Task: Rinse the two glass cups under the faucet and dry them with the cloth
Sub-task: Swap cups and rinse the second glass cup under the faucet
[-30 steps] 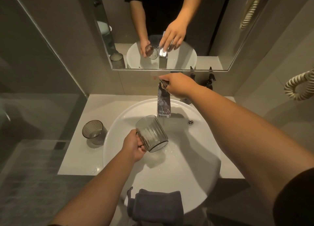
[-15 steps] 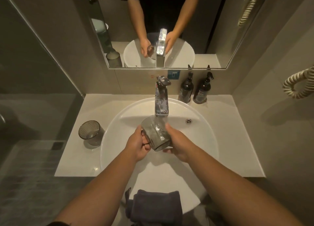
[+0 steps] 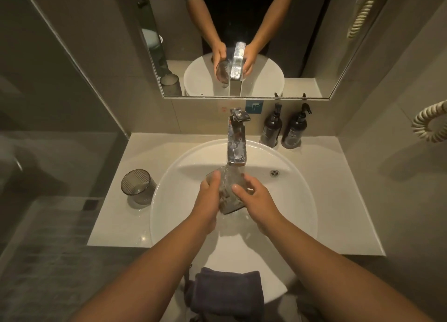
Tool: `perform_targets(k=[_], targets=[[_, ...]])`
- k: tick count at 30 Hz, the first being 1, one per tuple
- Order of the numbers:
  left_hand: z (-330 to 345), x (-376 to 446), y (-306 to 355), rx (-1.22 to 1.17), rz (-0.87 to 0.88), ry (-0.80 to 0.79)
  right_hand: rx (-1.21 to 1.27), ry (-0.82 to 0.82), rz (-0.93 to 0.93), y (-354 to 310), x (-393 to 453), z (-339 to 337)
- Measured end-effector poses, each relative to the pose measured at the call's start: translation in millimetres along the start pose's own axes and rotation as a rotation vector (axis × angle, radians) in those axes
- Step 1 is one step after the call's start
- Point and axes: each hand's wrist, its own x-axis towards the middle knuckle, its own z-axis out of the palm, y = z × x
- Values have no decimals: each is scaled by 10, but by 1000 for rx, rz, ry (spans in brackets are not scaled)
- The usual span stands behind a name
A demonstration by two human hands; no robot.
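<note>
Glass cups, we count two: one (image 3: 227,191) under the faucet (image 3: 236,143), our left hand (image 3: 208,202) and right hand (image 3: 257,202) curled round it; the other (image 3: 138,186) left of faucet. One cloth (image 3: 228,295).

A dim bathroom under warm light. Grey tiled walls (image 3: 72,62) surround a pale table (image 3: 338,200). A framed mirror (image 3: 302,43) hangs on the back wall, two dark pump bottles (image 3: 272,128) below it. A glass partition (image 3: 55,157) and grey floor (image 3: 43,273) lie leftward; a coiled cord (image 3: 428,125) hangs rightward.
</note>
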Motion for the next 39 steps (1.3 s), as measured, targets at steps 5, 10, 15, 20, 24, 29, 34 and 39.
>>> perform_targets(k=[5, 10, 15, 20, 24, 29, 34, 39], targets=[[-77, 68, -4, -246, -164, -69, 58, 8, 5, -4, 41, -79], [-46, 121, -34, -383, -215, -75, 58, -13, 10, -9, 61, -106], [-20, 206, -72, -106, -247, 110, -15, -2, -14, 10, 52, -145], [-69, 163, -16, -70, -254, -134, -11, 1, -37, 11, 19, -152], [-140, 136, -44, -87, -153, -196, -9, -30, -46, 8, 41, -249], [-131, 156, -65, -235, -286, -155, -75, 51, -49, 3, 113, -364], [-95, 232, -30, -401, -343, 64, -134, -8, -13, 0, 135, -388], [-90, 305, -3, -553, -281, 227, -131, 32, 25, 25, 121, -389]])
